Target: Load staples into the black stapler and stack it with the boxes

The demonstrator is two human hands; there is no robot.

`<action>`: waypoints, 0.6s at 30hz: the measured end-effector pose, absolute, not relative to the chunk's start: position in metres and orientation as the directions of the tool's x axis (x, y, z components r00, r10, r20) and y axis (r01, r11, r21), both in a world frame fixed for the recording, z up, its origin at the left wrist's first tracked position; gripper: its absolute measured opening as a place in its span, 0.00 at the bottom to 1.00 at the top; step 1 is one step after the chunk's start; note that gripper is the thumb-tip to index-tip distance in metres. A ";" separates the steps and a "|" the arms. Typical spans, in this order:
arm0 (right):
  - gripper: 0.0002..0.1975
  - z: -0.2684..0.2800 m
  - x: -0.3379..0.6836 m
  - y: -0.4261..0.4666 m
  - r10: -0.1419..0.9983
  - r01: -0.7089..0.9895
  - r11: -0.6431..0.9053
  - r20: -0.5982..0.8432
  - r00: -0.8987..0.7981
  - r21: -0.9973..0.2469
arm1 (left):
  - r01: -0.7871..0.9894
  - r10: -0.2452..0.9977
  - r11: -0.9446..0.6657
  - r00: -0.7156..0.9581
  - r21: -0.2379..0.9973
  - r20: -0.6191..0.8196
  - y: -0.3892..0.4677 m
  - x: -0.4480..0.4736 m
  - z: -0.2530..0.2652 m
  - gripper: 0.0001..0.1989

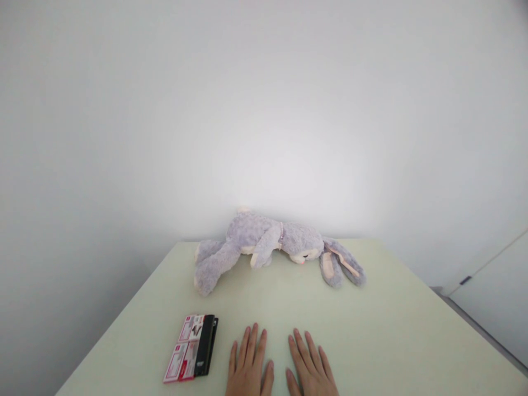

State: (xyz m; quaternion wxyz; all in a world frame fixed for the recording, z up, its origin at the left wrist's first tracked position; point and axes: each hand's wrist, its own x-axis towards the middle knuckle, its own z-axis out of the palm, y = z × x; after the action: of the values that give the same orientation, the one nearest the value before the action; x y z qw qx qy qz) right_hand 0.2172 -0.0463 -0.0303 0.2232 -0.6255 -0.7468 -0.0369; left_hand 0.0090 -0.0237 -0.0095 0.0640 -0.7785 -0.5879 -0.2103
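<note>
My left hand [249, 360] lies flat on the table, palm down and fingers spread, holding nothing. Beside it, likewise flat and open, rests my right hand [310, 366], with a gap of bare tabletop between the two. To the left of my left hand, and apart from it, is a long black object [204, 346] that looks like a stapler. Two small red and white boxes [191, 328] with printed labels lie against its left side, one behind the other. Neither hand touches these things.
A grey-lilac plush rabbit [264, 236] lies on its side along the back of the pale green table [391, 319], ears to the right. A white wall [264, 110] rises right behind it. At far right is a white panel [495, 286] with a dark fitting.
</note>
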 end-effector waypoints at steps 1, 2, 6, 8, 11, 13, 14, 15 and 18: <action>0.34 -0.030 0.218 -0.046 0.916 0.948 0.232 0.376 -0.138 -0.219 | 0.942 0.889 -0.301 0.221 0.148 0.401 -0.024 0.009 -0.010 0.31; 0.34 -0.029 0.218 -0.046 0.916 0.946 0.242 0.373 -0.150 -0.214 | 0.942 0.890 -0.301 0.221 0.149 0.400 -0.023 0.009 -0.010 0.31; 0.33 -0.029 0.211 -0.048 0.924 0.965 0.160 0.376 -0.073 -0.207 | 0.940 0.889 -0.302 0.219 0.156 0.402 -0.024 0.009 -0.009 0.31; 0.33 -0.029 0.209 -0.048 0.927 0.970 0.124 0.373 -0.038 -0.207 | 0.940 0.887 -0.302 0.216 0.158 0.408 -0.024 0.009 -0.008 0.31; 0.34 -0.028 0.212 -0.048 0.929 0.961 0.185 0.356 -0.103 -0.206 | 0.939 0.884 -0.304 0.215 0.160 0.414 -0.024 0.009 -0.008 0.32; 0.34 -0.027 0.217 -0.047 0.925 0.955 0.221 0.352 -0.142 -0.197 | 0.940 0.885 -0.302 0.215 0.157 0.412 -0.025 0.009 -0.007 0.31; 0.34 -0.027 0.219 -0.047 0.924 0.956 0.226 0.353 -0.150 -0.187 | 0.941 0.887 -0.300 0.215 0.157 0.409 -0.025 0.009 -0.007 0.31; 0.34 -0.026 0.221 -0.047 0.922 0.958 0.226 0.356 -0.153 -0.174 | 0.941 0.889 -0.300 0.215 0.158 0.405 -0.025 0.009 -0.007 0.31; 0.33 -0.024 0.222 -0.046 0.905 0.964 0.243 0.383 -0.185 -0.108 | 0.942 0.895 -0.296 0.216 0.157 0.389 -0.025 0.009 -0.007 0.30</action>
State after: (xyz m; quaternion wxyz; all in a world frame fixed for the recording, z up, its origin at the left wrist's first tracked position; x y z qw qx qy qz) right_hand 0.2225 -0.0462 -0.0242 0.1876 -0.6103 -0.7656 -0.0787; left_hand 0.0092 -0.0249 -0.0067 0.0564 -0.7776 -0.5908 -0.2075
